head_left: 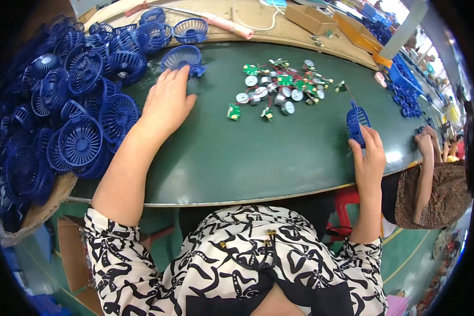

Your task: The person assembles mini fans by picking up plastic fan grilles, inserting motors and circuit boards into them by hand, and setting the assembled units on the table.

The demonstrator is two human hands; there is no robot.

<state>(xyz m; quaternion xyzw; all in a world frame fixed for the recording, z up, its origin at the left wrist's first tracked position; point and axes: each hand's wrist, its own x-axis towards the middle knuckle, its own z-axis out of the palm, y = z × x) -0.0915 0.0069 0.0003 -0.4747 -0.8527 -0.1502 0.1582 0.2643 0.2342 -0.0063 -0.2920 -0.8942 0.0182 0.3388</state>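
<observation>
My right hand (371,152) is closed on a blue plastic fan cover (357,124), held on edge between thumb and fingers above the green tabletop. A thin wire with a small part (342,86) at its end runs up from that cover. Toward the far left, my left hand (167,100) lies flat with fingers stretched out, its fingertips at the rim of another blue slatted fan cover (182,56). Whether they press on it I cannot tell. Between the hands, farther back, lies a pile of small round silver motors (287,107) and green circuit boards (285,80) joined by wires.
A big heap of blue fan covers (80,139) fills the left side, partly in a cardboard box (63,197). A wooden shelf (231,21) with cartons (309,20) runs along the back. At right, a co-worker's hands (425,142) are near blue parts (405,100).
</observation>
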